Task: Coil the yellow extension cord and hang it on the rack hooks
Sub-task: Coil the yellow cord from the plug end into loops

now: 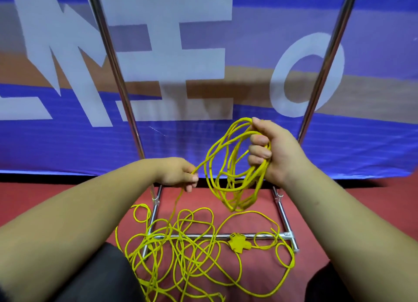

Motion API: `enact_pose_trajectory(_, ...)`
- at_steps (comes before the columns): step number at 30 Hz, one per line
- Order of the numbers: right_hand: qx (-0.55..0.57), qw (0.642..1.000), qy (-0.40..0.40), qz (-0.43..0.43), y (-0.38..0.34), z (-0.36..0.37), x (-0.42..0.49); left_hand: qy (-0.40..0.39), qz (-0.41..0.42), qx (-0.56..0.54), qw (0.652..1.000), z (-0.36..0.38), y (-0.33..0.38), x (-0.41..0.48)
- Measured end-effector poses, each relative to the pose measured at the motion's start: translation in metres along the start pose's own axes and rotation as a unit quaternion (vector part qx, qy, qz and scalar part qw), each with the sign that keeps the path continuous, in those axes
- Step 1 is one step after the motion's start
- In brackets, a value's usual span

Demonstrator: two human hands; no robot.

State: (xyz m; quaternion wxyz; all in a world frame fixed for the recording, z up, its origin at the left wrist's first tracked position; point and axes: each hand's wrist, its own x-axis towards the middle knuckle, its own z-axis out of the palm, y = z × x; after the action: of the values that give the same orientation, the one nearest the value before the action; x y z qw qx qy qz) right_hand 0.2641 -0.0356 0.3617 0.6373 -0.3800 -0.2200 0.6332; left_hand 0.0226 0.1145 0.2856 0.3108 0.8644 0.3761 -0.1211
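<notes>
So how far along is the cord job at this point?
Partly done. Several loops of the yellow extension cord hang gathered in the right hand. The left hand pinches the next stretch to feed in. Most of the cord lies tangled on the floor over the rack's base bar, socket block included. Nothing hung; no hooks in view.

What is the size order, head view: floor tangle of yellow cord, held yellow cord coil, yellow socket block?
Loose yellow cord tangle on the red floor
Yellow cord coil in the right hand
Yellow plastic socket block
</notes>
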Motion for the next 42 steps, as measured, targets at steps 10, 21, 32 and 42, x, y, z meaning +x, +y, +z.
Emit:
enact_pose_trajectory(10,-0.229,0.973,0.012,0.041,0.001,-0.010,-0.009,0.336,-0.020,-0.039,0.941,-0.027,-0.004,-0.005)
enact_pose_trajectory(21,-0.253,0.967,0.000,0.024,0.026,-0.003,0.002,0.543,0.014,-0.031,0.839,-0.059,0.025,-0.030)
enact_pose_trajectory(32,-0.219,0.974,0.025,-0.051,0.047,0.010,0.030,0.570,0.102,-0.142,0.803,-0.101,0.060,-0.055)
enact_pose_trajectory(42,-0.062,0.992,0.107,-0.026,0.041,-0.005,0.049,0.185,-0.081,0.002,0.979,-0.049,-0.036,-0.019)
